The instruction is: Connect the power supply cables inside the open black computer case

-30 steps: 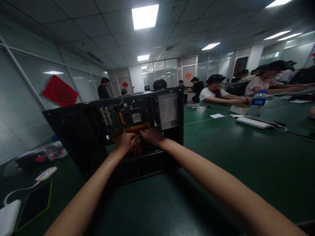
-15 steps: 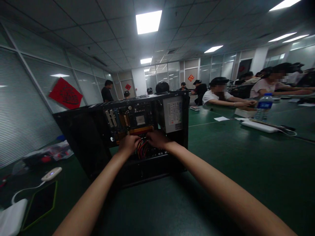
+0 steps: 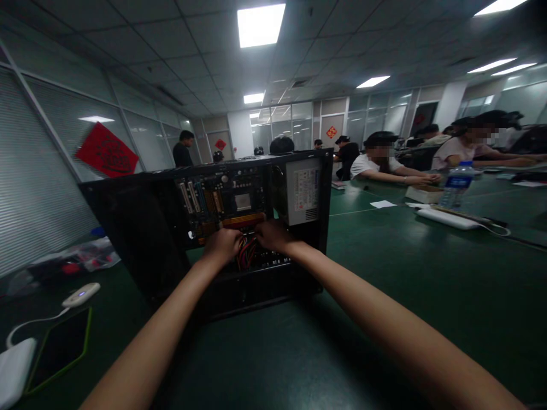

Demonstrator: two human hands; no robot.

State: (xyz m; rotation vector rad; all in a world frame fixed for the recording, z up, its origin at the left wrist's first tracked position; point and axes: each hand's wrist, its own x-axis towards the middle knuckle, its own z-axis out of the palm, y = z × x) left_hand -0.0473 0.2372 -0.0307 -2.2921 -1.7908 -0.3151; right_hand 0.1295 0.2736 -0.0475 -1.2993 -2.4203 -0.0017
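A black computer case [image 3: 128, 228] stands open on the green table, its motherboard [image 3: 243, 191] and grey power supply [image 3: 304, 193] showing. My left hand [image 3: 223, 246] is inside the case, with fingers closed at the left of a bundle of coloured cables [image 3: 247, 253]. My right hand [image 3: 273, 236] is closed at the upper right of the same bundle, just below the red and yellow memory slots [image 3: 245, 221]. Both hands grip the cables, though the fingertips are dim and partly hidden.
On the left lie a phone [image 3: 60, 348], a white device [image 3: 81, 294] with a cable, and plastic bags [image 3: 85, 256]. A water bottle [image 3: 457, 185], a small box [image 3: 424, 193] and a white power strip [image 3: 448, 218] are at the right. People sit beyond.
The view has shifted slightly, so the case's left side and the phone appear further left. Both hands remain at the cables, with little visible movement.
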